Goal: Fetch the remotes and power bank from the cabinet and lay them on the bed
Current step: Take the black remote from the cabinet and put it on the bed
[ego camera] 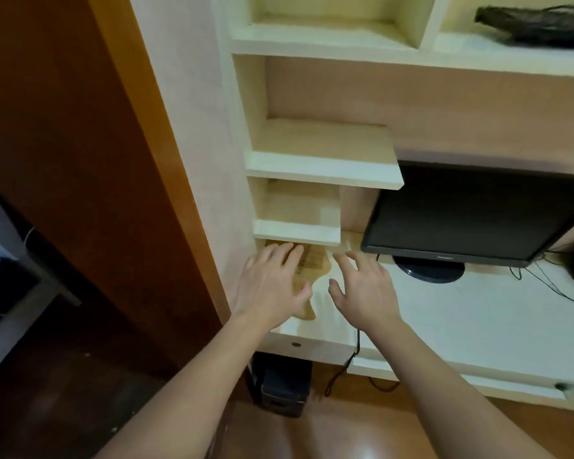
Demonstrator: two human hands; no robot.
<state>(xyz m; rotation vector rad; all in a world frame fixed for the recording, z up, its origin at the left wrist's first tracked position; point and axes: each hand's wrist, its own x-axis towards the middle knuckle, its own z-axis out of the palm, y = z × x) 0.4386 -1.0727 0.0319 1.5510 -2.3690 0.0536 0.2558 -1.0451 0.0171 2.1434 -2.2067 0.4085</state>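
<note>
My left hand (272, 286) and my right hand (362, 289) are both stretched out over the left end of the cream cabinet's desk surface (444, 313), just below the lowest small shelf (295, 231). The fingers of both hands are spread and hold nothing. Between and partly under them lies a flat tan-brown shape with ribbed lines (312, 270), too blurred to identify. I cannot make out any remote or power bank. The small shelves (325, 167) above look bare.
A black monitor (461, 220) stands on the desk to the right, with thin cables (550, 286) beside it. A dark bag (537, 24) lies on the top right shelf. A black computer tower (282, 385) sits under the desk. A brown wooden door (80, 160) is at left.
</note>
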